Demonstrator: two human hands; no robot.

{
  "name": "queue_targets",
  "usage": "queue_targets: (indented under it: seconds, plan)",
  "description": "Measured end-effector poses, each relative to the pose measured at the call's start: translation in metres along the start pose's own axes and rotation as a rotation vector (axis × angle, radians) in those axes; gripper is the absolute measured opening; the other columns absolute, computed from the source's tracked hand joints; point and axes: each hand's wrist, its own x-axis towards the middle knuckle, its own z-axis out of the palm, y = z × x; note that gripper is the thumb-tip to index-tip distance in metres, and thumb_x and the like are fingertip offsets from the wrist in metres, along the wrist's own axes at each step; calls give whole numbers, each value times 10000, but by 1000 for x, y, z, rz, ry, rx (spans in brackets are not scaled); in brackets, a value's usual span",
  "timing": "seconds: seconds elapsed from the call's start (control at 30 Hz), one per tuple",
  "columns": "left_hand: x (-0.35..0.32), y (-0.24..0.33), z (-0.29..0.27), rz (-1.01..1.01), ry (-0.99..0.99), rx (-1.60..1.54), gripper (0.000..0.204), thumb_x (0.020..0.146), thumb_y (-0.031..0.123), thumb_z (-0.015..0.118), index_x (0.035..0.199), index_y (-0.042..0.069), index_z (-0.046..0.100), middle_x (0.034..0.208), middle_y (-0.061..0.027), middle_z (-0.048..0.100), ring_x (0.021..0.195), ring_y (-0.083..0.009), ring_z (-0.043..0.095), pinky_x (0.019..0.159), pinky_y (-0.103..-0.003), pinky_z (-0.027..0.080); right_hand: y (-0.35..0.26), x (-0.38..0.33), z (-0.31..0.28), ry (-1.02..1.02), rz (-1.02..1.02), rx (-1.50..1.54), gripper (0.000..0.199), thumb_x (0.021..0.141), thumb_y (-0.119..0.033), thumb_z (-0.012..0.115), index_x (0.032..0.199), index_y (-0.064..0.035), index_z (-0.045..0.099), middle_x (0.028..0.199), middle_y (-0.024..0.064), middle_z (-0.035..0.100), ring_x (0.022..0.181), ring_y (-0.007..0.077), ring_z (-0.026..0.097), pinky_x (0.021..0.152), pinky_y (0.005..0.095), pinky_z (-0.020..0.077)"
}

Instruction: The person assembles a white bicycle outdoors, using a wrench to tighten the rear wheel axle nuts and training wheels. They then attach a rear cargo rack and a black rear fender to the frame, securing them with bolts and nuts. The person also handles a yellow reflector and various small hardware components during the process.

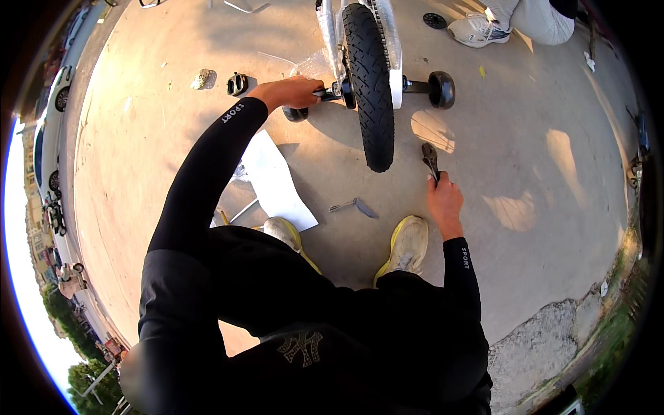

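Observation:
A small bicycle's rear wheel (370, 76) with a black tyre stands on the concrete in front of me. A training wheel (441, 89) sticks out on its right side. My left hand (290, 92) grips the axle bracket on the wheel's left side, beside the other training wheel (295, 114). My right hand (444, 197) holds dark pliers (431, 159) pointing up toward the tyre, a short way off it. A flat metal wrench (354, 205) lies on the ground between my yellow shoes (407, 245).
A white sheet of paper (275, 183) lies by my left foot. A black pedal (237, 84) and a crumpled wad (203, 79) rest at the upper left. Another person's grey shoe (476, 30) and leg are at the top right. Broken pavement and grass edge the lower right.

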Motion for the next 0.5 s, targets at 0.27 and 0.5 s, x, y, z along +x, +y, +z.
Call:
queue_targets:
  seconds: [0.27, 0.5]
  plan:
    - [1, -6, 13, 48, 65, 5, 267, 976, 252, 596, 1177, 76, 576, 1065, -195, 687, 1040, -392, 643, 882, -481, 486, 23, 7, 18, -160, 34, 161, 341, 898, -340, 675, 1008, -23, 612, 848, 236, 698, 857, 439, 681, 757, 529, 528]
    - [1, -5, 12, 18, 70, 63, 368, 963, 263, 628, 1267, 69, 555, 1149, -215, 673, 1120, -390, 617, 955, -464, 454, 14, 4, 33, -70, 102, 407, 366, 878, -357, 704, 959, -9, 623, 827, 214, 696, 784, 401, 681, 718, 491, 518]
